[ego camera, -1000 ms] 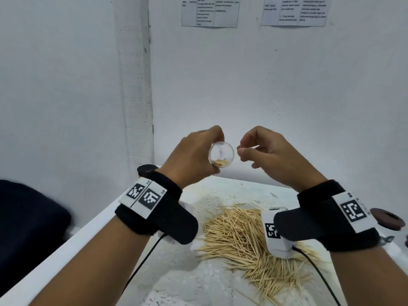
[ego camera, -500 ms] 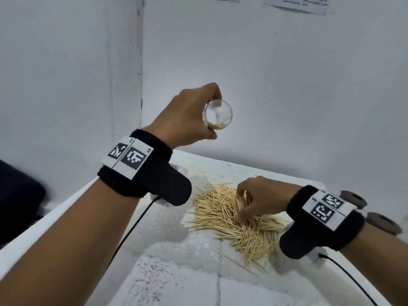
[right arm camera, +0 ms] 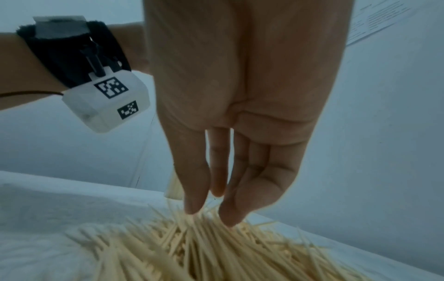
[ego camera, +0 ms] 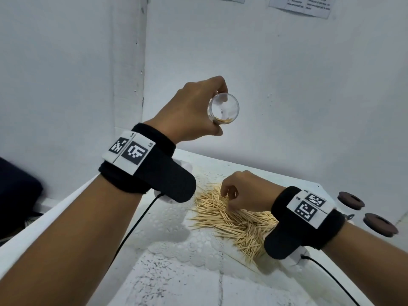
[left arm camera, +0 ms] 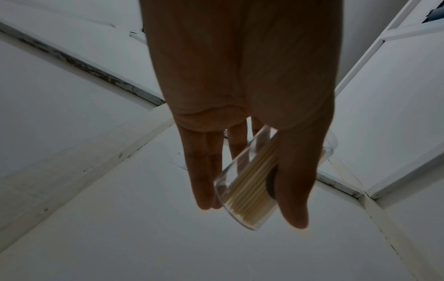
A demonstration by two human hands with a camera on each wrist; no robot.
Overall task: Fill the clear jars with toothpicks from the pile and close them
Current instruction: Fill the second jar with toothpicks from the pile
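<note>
- Clear jar (ego camera: 223, 109), partly filled with toothpicks, is gripped in the raised left hand (ego camera: 189, 111).
- Right hand (ego camera: 245, 191) reaches its fingertips (right arm camera: 192, 207) into the toothpick pile (ego camera: 231, 219) on the white table (ego camera: 176, 272), pinching loosely.

Wall (ego camera: 287, 96) close behind toothpick pile (ego camera: 231, 219); two brown lids (ego camera: 365, 212) crowd right; bare table (ego camera: 176, 272) front.

Black wrist straps (ego camera: 154, 171), white coded tags (ego camera: 129, 151), black cables (ego camera: 132, 226).
</note>
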